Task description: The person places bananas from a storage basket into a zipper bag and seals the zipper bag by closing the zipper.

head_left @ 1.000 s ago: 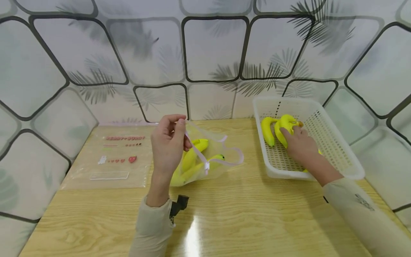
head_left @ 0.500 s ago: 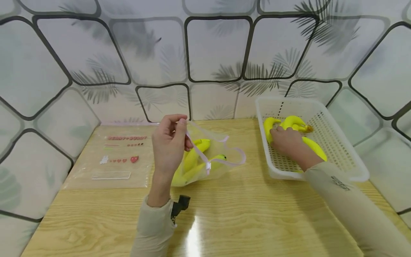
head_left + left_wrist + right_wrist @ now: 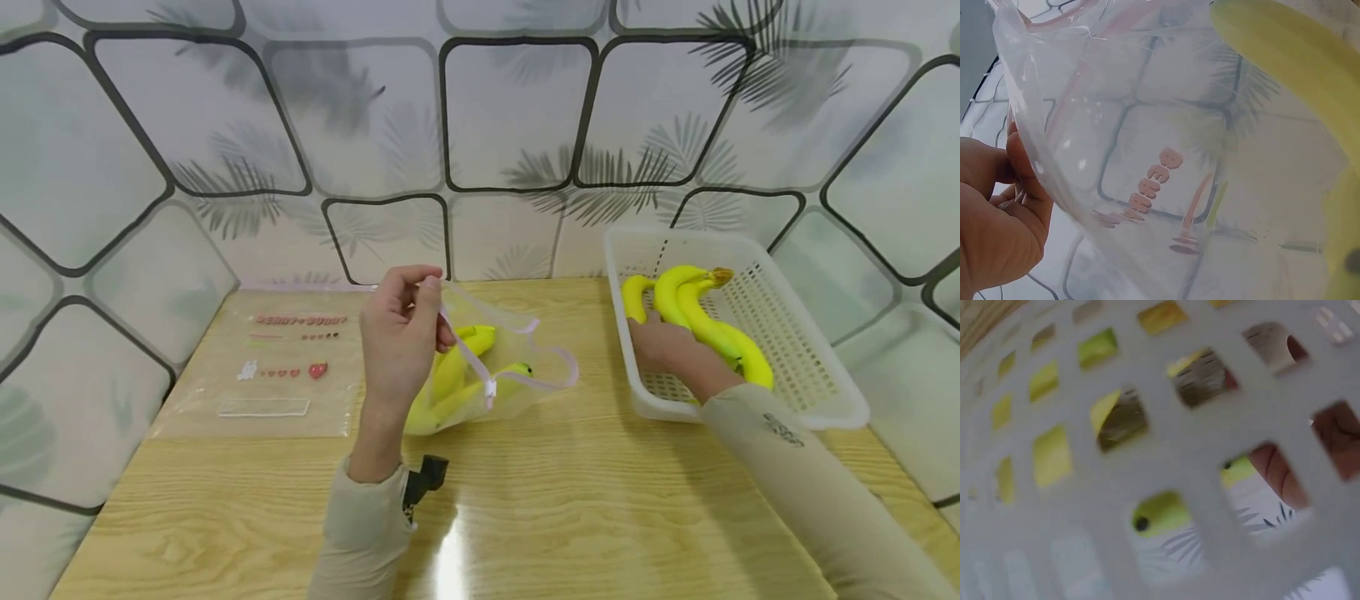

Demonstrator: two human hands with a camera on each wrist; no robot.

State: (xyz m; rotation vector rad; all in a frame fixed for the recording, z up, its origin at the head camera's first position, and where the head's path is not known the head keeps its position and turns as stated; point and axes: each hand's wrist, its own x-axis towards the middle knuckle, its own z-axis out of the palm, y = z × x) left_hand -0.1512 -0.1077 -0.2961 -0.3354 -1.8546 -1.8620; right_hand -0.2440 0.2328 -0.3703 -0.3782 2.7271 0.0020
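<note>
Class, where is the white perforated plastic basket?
In the head view's right half, the basket stands right of the open, clear, pink-edged plastic bag, the right hand inside it.

Looks bright in head view, glares white off the table (image 3: 570,500), appears dimmer and blurrier in 2 wrist views.

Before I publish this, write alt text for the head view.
A person's left hand holds a clear bag of bananas by its rim, at a wooden table, while the right hand is inside a white basket of more bananas. A second clear bag lies flat at left.
</note>
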